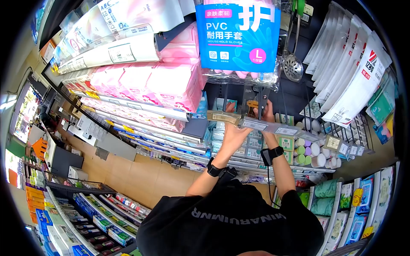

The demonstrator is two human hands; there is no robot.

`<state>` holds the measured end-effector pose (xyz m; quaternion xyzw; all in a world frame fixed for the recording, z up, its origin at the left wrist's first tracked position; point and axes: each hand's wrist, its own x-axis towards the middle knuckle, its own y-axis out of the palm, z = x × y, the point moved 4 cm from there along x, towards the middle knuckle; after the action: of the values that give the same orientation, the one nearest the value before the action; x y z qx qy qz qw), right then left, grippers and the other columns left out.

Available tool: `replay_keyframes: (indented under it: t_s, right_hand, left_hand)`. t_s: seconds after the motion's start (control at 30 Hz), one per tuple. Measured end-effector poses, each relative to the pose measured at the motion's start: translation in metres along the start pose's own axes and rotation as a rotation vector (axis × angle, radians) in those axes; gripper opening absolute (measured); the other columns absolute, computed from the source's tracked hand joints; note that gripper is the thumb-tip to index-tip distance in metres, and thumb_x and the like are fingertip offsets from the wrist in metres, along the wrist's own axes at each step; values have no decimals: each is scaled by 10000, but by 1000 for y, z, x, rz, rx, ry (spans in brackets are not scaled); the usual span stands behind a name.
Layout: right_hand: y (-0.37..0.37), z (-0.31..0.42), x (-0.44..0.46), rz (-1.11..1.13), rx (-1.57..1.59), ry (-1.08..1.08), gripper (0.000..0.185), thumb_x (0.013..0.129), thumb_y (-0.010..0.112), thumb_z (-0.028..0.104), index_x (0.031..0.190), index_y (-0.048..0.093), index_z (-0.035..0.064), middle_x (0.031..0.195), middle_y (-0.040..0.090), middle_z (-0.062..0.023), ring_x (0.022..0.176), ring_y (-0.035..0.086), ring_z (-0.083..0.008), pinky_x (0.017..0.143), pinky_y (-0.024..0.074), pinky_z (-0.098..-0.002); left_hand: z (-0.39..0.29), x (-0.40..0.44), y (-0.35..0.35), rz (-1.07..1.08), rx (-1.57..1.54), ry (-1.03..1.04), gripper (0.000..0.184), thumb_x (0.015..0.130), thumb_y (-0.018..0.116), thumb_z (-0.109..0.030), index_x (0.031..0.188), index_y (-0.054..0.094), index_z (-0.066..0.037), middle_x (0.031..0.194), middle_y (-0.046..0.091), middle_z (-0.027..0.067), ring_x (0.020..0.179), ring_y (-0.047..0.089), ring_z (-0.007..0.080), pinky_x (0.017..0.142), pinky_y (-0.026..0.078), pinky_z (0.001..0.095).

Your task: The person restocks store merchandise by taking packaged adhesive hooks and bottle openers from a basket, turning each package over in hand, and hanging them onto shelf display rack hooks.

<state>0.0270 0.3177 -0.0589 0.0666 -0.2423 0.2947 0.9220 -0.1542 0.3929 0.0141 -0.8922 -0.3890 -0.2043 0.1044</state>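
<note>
Both my hands reach up to a shelf rack, behind and beside a strip of clear label holders (255, 123). My left hand (234, 133) is at the strip's left part, its fingertips partly hidden behind it. My right hand (267, 114) is raised near a small brown-labelled packet (253, 104) that hangs on a hook, its fingers bent; whether it grips the packet is too small to tell. Just above hangs a blue pack of PVC gloves (239, 38). Black straps (272, 155) are round both wrists.
Pink packs (171, 85) fill shelves on the left. White bags (358, 72) and a slotted metal ladle (293, 67) hang at the upper right. Small cups and tubs (318, 153) stand at the right. More stocked shelves (106, 213) curve along the lower left.
</note>
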Motion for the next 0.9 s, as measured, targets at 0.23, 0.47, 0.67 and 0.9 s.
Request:
replay_keyframes:
  t_s: [0.23,0.47,0.67,0.9]
  right_hand:
    - [-4,2,16,-5,-146,77,594,931,679,132,1425,359,54,1099,657,-116,954,642,-162,805,531,-281]
    - [-13,3,-6,-87,-210,-46,689,902,709,177,1468,345,34,1366,519,-190,1217,544,-247,986,467,-394]
    - [-63,22,-101,-26,-370,224,637,911,706,148,1449,383,38,1378,521,-185,1264,519,-256,1036,431,-384]
    - [-78,155,-177,-194,124,449,531,955,616,76,1439,400,47,1290,591,-119,1166,584,-208,1002,442,-329]
  left_hand:
    - [-4,-14,-9,-3,104,1,861,814,811,-151,1481,286,-6,1484,347,166,1360,383,291,1147,302,416]
    - [-20,-31,-16,165,-96,-255,750,923,714,-273,1482,314,27,1466,422,191,1351,419,287,1125,324,401]
    - [-4,-58,-13,162,-107,-331,654,945,684,-267,1469,373,-31,1454,453,151,1352,429,262,1101,340,391]
    - [-8,-78,16,373,-354,-392,380,978,606,-143,1339,529,-52,1392,542,85,1316,479,218,1047,398,349]
